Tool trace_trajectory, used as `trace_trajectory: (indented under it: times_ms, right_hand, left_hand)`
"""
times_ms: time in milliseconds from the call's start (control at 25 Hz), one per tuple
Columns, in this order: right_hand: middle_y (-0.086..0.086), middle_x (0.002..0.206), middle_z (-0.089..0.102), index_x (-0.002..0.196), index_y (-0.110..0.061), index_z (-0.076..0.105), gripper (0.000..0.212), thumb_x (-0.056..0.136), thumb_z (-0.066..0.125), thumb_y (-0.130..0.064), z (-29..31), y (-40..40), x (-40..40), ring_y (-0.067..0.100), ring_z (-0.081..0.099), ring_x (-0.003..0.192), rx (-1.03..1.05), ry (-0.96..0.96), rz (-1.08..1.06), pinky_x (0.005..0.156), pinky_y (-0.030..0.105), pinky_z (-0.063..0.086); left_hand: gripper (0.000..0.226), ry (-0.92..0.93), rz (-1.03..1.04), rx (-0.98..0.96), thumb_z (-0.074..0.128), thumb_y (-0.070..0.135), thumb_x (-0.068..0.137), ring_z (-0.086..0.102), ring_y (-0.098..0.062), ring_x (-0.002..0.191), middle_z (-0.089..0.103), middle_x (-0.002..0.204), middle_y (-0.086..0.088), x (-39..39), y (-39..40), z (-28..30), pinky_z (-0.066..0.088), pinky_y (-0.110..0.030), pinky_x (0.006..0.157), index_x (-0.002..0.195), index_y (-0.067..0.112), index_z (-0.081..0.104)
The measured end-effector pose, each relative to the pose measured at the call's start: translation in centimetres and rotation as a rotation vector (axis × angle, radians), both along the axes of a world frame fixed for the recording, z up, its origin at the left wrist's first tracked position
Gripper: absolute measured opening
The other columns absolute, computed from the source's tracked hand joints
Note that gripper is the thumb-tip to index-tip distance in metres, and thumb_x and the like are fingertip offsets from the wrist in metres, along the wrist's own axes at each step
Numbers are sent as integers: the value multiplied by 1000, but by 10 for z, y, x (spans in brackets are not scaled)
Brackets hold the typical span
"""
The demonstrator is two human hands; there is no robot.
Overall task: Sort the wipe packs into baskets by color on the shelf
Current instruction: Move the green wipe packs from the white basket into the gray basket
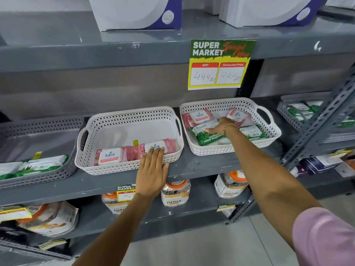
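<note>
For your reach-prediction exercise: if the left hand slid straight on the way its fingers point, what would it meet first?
The left hand would likely meet the pink wipe pack at its fingertips, though contact may already exist.

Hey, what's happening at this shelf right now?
A person is sorting wipe packs by color. The left hand rests flat over the front rim of the middle basket, fingertips on a pink pack; that basket holds only pink packs. The right hand reaches into the right basket, touching a green pack in a mix of pink and green. The grey basket on the left holds green packs.
</note>
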State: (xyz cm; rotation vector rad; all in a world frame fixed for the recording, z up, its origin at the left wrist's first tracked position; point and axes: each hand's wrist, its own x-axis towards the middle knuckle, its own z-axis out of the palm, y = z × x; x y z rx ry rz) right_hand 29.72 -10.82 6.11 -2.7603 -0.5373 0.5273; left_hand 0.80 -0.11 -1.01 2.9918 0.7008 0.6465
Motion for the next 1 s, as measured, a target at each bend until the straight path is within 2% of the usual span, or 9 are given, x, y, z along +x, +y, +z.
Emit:
trace_trajectory:
  times_ms: [120, 280, 440, 520, 600, 640, 800, 880, 1000]
  right_hand:
    - [15, 152, 30, 144, -8, 29, 97, 71, 70, -57, -5, 1, 0, 32, 27, 141, 13, 28, -5, 111, 42, 32]
    - [12, 145, 43, 142, -5, 26, 98, 69, 77, -44, -1, 0, -4, 31, 44, 131, 201, 85, -56, 103, 38, 42]
    - [8, 134, 51, 132, -5, 41, 80, 67, 83, -24, 24, -9, -7, 27, 50, 123, 549, 102, -162, 101, 32, 42]
    - [1, 109, 61, 116, -8, 58, 57, 66, 84, -19, 46, -12, -17, 21, 57, 103, 668, 188, -122, 80, 24, 50]
    - [-6, 83, 69, 86, -17, 70, 26, 65, 84, -20, 67, -7, -35, 14, 62, 84, 715, 296, -30, 56, 14, 48]
    - [-7, 77, 72, 78, -20, 72, 18, 64, 83, -21, 75, 0, -48, 13, 65, 80, 720, 348, 32, 54, 14, 49]
    - [10, 86, 72, 82, -10, 73, 16, 68, 80, -14, 79, 76, -130, 24, 65, 81, 680, 598, 277, 78, 37, 52]
    - [10, 86, 72, 86, -6, 71, 18, 70, 78, -12, 69, 133, -187, 22, 66, 78, 662, 711, 307, 84, 33, 53]
    - [7, 76, 70, 80, -9, 69, 10, 73, 75, -10, 55, 210, -273, 19, 66, 70, 717, 896, 275, 80, 35, 56]
  left_hand:
    - [60, 1, 18, -17, 15, 37, 98, 53, -35, 122, 59, 129, -17, 1, -3, 0, 34, -50, 105, 129, 2, 53]
    - [59, 7, 33, -14, 16, 37, 98, 52, -34, 123, 58, 130, -17, 2, -3, -2, 31, -49, 107, 130, 3, 52]
    - [55, 30, -1, -6, 25, 37, 96, 48, -32, 128, 55, 135, -15, 0, -2, 4, 25, -46, 110, 133, 4, 49]
    - [55, 2, -5, -37, 26, 37, 96, 41, -31, 134, 50, 140, -15, -10, 7, 8, 23, -46, 113, 136, 4, 45]
    - [58, -58, 31, -94, 21, 39, 97, 31, -29, 140, 41, 147, -14, -29, 27, 12, 18, -42, 117, 141, 5, 38]
    - [60, -82, 50, -116, 19, 41, 97, 26, -27, 142, 37, 150, -14, -41, 40, 14, 14, -40, 118, 143, 5, 34]
    - [59, -153, 170, -110, 22, 41, 97, 24, -28, 142, 37, 149, -16, -126, 123, 22, 7, -34, 118, 141, 3, 36]
    - [62, -129, 230, -95, 20, 43, 97, 28, -32, 140, 41, 145, -19, -182, 172, 27, 12, -38, 118, 138, 0, 39]
    - [63, -62, 322, -95, 20, 44, 96, 33, -35, 137, 45, 142, -21, -268, 240, 31, 21, -44, 116, 136, -1, 42]
